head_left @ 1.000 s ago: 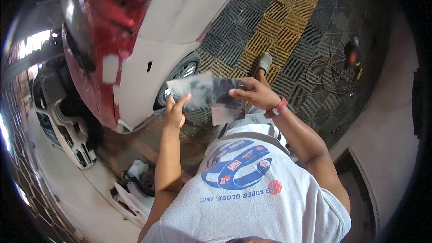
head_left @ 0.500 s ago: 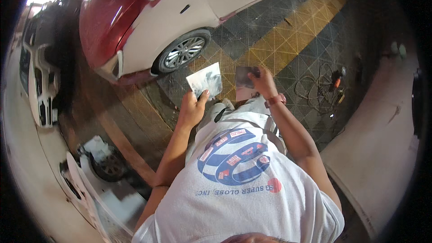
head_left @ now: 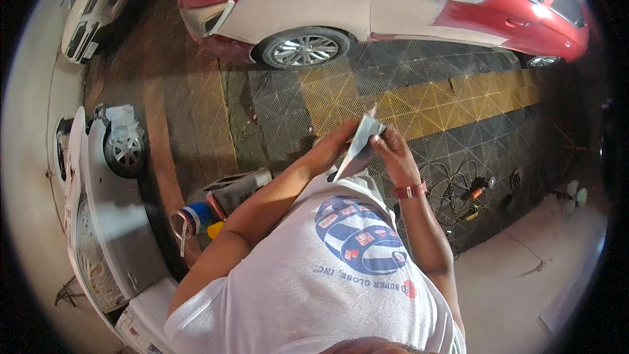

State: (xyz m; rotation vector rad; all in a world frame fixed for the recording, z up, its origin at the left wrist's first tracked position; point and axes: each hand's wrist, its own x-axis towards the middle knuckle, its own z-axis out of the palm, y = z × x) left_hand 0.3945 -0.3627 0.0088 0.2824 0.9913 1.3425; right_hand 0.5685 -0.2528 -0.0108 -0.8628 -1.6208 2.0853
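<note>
Moved since half a second ago: the two plates, then held apart, now meet between the hands, turned nearly edge-on; the view has swung, so the car lies across the top.

Left hand (head_left: pixel 335 145): closed on the pale plate (head_left: pixel 360 139); fingertips partly hidden by it.

Right hand (head_left: pixel 397 151): a narrow pinch, thumb over the near face, holding the dark plate (head_left: pixel 365 159); where one plate ends and the other begins cannot be told.

Wristband (head_left: pixel 409 191), red: just below the right hand.

Power tool (head_left: pixel 478 192), orange and silver, with a coiled cord (head_left: pixel 445 183): on the floor, right of the right hand.

Floor tiles (head_left: pixel 327 101), black and yellow: beneath and beyond both hands.

Car (head_left: pixel 301 3), red with large pale patches: beyond both hands, well apart; its front wheel (head_left: pixel 304 50) lies beyond the left hand.

Can (head_left: pixel 194 217), blue and white: left of the left hand, nearer the body.

Loose wheel (head_left: pixel 125 152): farther left of the left hand.

Step in hand, as judged: working one plate against the other. The next move appears to call for a firm left hold and a free-turning right wrist, edges kept clear of fingertips.
</note>
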